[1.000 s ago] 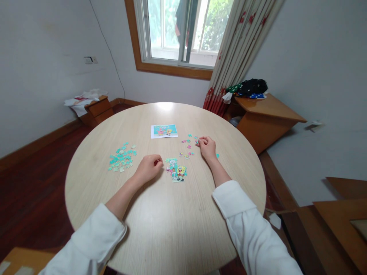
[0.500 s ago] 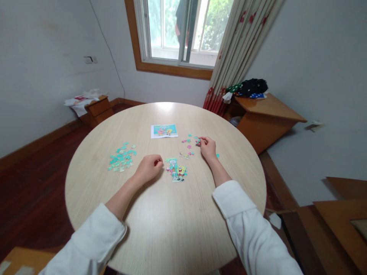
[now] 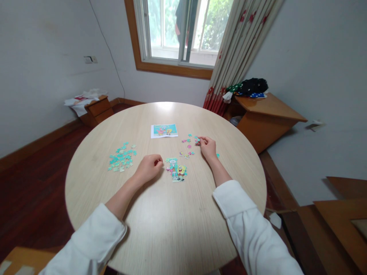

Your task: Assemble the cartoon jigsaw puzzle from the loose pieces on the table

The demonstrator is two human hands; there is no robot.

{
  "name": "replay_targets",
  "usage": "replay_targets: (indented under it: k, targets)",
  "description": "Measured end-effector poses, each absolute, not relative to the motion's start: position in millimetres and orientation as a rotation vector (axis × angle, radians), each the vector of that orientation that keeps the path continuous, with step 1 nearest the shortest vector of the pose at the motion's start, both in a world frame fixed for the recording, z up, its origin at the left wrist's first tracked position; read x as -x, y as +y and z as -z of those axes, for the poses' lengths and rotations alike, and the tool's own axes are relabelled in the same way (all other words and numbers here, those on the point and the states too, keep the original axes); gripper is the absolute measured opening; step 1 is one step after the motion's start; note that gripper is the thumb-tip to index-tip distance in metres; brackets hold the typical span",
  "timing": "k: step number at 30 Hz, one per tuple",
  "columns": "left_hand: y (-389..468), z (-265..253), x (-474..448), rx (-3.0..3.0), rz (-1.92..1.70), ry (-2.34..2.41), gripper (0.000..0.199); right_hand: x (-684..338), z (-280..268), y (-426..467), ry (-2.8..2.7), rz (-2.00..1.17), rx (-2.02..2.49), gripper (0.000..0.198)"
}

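My left hand (image 3: 149,168) rests on the table, fingers curled closed, just left of a partly joined jigsaw puzzle (image 3: 173,170) with cartoon figures. Whatever its fingers may hold is hidden. Farther right, my right hand (image 3: 208,148) pinches at a small cluster of puzzle pieces (image 3: 197,141), its thumb and fingertips together on a piece. Loose pink and teal pieces (image 3: 189,146) lie between that hand and the joined part. Behind the joined part is a printed reference picture (image 3: 164,131) of the cartoon figures.
A pile of teal puzzle pieces (image 3: 122,157) is spread on the left of the round wooden table (image 3: 166,217). One teal piece (image 3: 218,155) lies right of my right wrist. Past the table stand a wooden cabinet (image 3: 269,110) with clothes on it and a long curtain (image 3: 237,49).
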State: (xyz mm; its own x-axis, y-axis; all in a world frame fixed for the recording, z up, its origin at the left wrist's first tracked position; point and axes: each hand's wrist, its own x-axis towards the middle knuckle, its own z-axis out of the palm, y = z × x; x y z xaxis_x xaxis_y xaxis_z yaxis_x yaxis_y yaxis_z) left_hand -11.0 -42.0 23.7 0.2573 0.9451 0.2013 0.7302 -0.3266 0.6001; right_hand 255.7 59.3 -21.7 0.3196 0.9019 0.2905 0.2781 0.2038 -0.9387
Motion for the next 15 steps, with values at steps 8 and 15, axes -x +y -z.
replay_targets:
  k: [8, 15]
  targets:
    - [-43.2, -27.5, 9.1, -2.124, -0.755, 1.536, 0.018, -253.9, 18.1, 57.7, -1.193, -0.668, 1.320, 0.026]
    - [-43.6, -28.4, 9.0, -2.131, -0.754, 1.533, 0.018, -253.0, 15.5, 55.9, -1.195, -0.648, 1.359, 0.020]
